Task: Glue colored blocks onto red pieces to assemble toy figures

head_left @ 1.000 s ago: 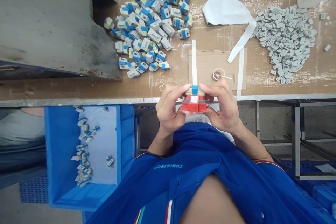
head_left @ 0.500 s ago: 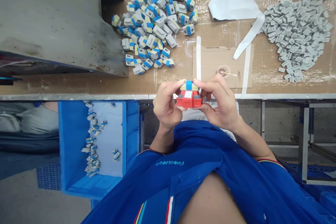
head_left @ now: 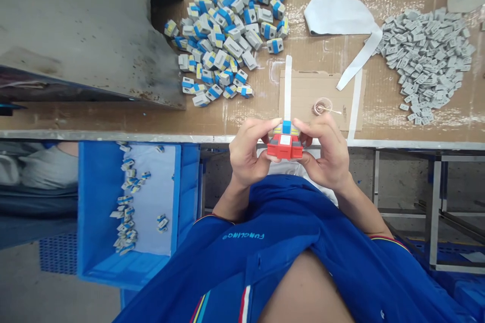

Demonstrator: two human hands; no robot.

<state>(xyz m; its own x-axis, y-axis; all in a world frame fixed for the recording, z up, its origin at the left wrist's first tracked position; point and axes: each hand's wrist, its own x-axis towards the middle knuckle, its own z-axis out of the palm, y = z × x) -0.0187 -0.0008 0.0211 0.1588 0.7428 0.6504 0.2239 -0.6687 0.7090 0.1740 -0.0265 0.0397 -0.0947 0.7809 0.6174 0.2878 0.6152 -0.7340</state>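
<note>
Between my two hands is a small red plastic toy part [head_left: 285,150] with a white panel and grey patches. A grey, blue and yellow block [head_left: 287,127] sits against its upper side. My left hand [head_left: 250,151] pinches the pair from the left, thumb below and forefinger on the block. From the right, my right hand [head_left: 325,149] grips them the same way. The other fingers are curled and partly hidden. Both hands are just off the table's front edge, near a piece of cardboard [head_left: 303,86] that bears a small clear cup [head_left: 322,106] with a cotton swab [head_left: 333,110].
A heap of similar blocks [head_left: 227,35] lies at the table's back left, beside a metal housing [head_left: 83,35]. Small grey pieces [head_left: 428,55] are piled on the right, near a white cloth strip [head_left: 337,12]. A blue crate [head_left: 85,212] holding more blocks stands below left.
In the picture, both hands and the toy part have shifted slightly right, while the view has moved a little too. My grip looks the same.
</note>
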